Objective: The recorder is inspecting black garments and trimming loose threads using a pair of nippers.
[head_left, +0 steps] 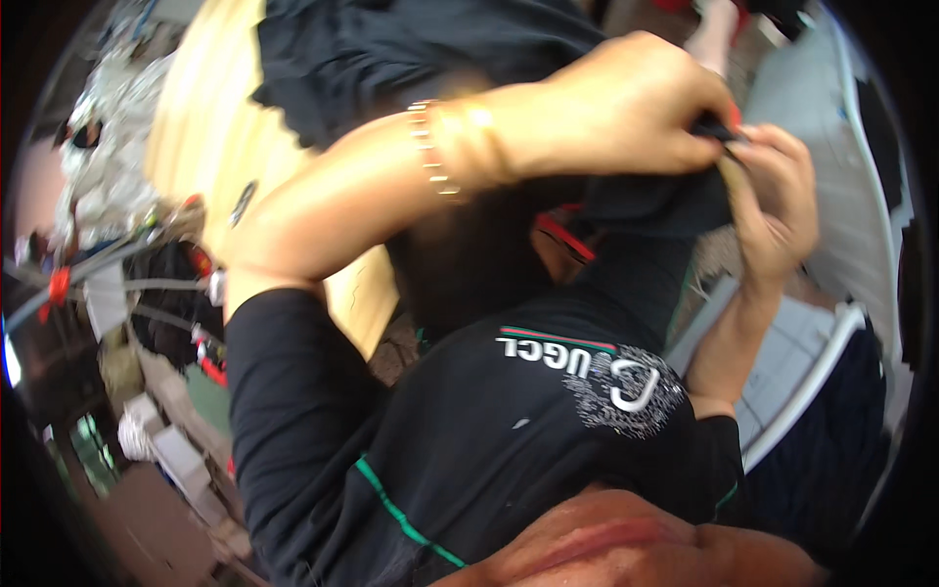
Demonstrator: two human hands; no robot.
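My left hand (655, 108), with gold bracelets on its wrist, reaches across to the right and is closed, pinching the edge of a piece of black cloth (660, 203). Right beside it, my right hand (778, 201) grips the same edge between thumb and fingers. The two hands nearly touch at fingertip level. Below them the cloth hangs down over my lap, where it is hard to tell from my dark clothes. More black fabric (342, 64) lies heaped at the table's far side, partly behind my left forearm.
A pale wooden table (210, 108) stands to the left, with a small dark slim tool (243, 203) on it. Clear plastic bags (117, 147) are heaped beyond its left edge. On the right is a grey-white panel or bin (822, 147). Another person's limb (714, 37) shows at the top right.
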